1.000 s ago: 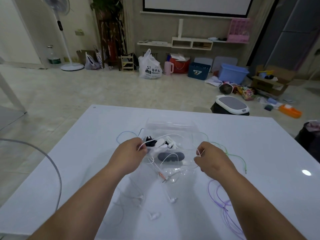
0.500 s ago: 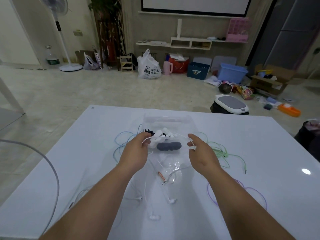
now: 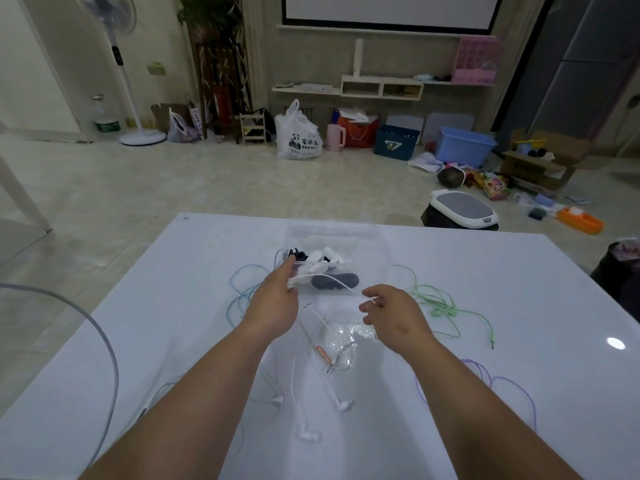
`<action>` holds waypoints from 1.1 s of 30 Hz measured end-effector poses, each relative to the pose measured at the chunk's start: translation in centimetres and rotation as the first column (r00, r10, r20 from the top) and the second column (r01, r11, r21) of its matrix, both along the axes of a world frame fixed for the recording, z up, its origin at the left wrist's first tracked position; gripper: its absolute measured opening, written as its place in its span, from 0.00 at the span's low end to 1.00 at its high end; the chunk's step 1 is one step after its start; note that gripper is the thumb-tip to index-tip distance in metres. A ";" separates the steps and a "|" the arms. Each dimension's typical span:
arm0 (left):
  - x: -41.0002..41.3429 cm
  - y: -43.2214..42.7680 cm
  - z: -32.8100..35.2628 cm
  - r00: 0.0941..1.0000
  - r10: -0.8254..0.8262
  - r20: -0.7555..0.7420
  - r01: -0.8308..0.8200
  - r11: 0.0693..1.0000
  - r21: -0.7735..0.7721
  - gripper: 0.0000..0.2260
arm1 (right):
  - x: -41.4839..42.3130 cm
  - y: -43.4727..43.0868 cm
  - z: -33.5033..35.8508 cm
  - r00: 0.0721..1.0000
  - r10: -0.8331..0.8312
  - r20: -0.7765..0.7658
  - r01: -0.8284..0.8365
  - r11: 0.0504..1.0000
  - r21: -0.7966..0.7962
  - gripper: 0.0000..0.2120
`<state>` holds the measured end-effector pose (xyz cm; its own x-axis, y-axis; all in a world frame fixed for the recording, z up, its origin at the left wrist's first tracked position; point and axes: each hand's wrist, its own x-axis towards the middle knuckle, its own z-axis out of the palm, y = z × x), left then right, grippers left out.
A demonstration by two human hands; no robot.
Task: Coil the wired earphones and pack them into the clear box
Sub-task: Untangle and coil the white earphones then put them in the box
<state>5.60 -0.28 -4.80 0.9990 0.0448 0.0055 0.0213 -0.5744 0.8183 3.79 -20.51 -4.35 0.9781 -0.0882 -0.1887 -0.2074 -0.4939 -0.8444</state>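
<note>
Left hand (image 3: 273,306) reaches over the clear box (image 3: 367,244), seemingly pinching loops of the white earphone cable (image 3: 346,288). The right hand (image 3: 394,315) pinches the free end, holding it taut for coiling.

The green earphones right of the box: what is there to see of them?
The green earphones are a thin, pale-green wired set with a rubbery-looking cable. They lie loose and uncoiled in tangled loops on the white table, to the right of the clear box. The small earbuds sit within the tangle, and one strand trails out to a plug at the near right. Neither of the hands touches them. The right hand is nearest, just left of them, pinching a white earphone cable.
</note>
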 end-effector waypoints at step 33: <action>-4.5 1.5 6.8 1.000 -0.008 0.003 0.008 0.950 -0.312 0.06 | -1.7 -0.6 5.7 0.987 -0.034 0.159 0.010 0.988 0.152 0.14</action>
<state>1.09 1.23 1.96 0.9993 0.0365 -0.0061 0.0165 -0.2909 0.9566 2.09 -21.11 1.33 0.9948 -0.0924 -0.0421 -0.0725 -0.3557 -0.9318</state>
